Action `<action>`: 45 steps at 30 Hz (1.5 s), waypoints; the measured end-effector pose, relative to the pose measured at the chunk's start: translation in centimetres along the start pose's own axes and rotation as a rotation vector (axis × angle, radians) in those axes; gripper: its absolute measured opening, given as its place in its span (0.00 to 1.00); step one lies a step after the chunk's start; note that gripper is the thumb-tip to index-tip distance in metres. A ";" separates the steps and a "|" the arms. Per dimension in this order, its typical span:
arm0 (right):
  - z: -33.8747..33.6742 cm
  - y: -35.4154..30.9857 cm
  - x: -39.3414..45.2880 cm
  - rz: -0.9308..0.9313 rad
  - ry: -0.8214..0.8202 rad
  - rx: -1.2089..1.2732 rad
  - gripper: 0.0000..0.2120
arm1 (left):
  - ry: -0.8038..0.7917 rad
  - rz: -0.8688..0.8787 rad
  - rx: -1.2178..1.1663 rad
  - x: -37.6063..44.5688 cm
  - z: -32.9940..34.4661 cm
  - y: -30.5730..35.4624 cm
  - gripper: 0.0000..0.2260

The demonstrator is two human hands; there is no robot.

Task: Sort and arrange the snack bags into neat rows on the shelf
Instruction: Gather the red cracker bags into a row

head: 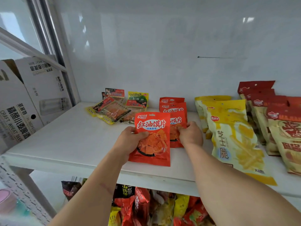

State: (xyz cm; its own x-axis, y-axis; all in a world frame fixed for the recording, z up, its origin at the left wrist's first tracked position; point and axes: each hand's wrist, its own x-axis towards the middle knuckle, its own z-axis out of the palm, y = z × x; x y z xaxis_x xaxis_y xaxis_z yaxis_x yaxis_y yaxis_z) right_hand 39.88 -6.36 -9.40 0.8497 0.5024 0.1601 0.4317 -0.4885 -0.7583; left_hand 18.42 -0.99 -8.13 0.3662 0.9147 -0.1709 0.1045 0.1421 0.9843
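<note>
Left hand: grip closed around the left edge of a red snack bag, thumb lying across the bag's front, fingers behind and out of sight. Bag stands nearly upright at the front of the white shelf, its printed face toward the camera.

Right hand: fingers curled over the lower right part of a second red bag just behind and right of the first. That bag is the front one of a short row of like red bags running back toward the rear wall.

Further out, right side: yellow bags overlapped in a row, just beside the right hand. Beyond them, dark-red-topped bags in another row, reaching the frame's right edge.

Rear left of shelf: a loose cluster of small packets, some leaning on the wall, some lying flat and overlapping.

Left of the shelf: white cardboard boxes with black print. Below the shelf: mixed snack bags heaped in a jumble.
</note>
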 end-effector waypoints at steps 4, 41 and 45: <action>-0.7 -0.3 -0.3 0.057 0.025 0.053 0.17 | -0.002 0.016 0.051 0.2 1.9 0.5 0.09; 0.8 -5.8 -6.6 -0.476 0.194 -0.273 0.13 | 0.259 0.186 0.596 1.2 0.5 2.3 0.21; 4.2 -9.1 -7.9 -0.486 0.109 -0.274 0.13 | 0.249 0.197 0.607 2.5 -4.3 2.8 0.19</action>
State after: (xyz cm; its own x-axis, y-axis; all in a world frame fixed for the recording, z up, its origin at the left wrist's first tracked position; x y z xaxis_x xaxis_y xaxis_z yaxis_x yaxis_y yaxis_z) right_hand 28.02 -2.89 -6.39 0.5540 0.6461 0.5250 0.8312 -0.3941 -0.3922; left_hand 15.59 3.31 -5.57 0.2156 0.9718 0.0954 0.5845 -0.2067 0.7846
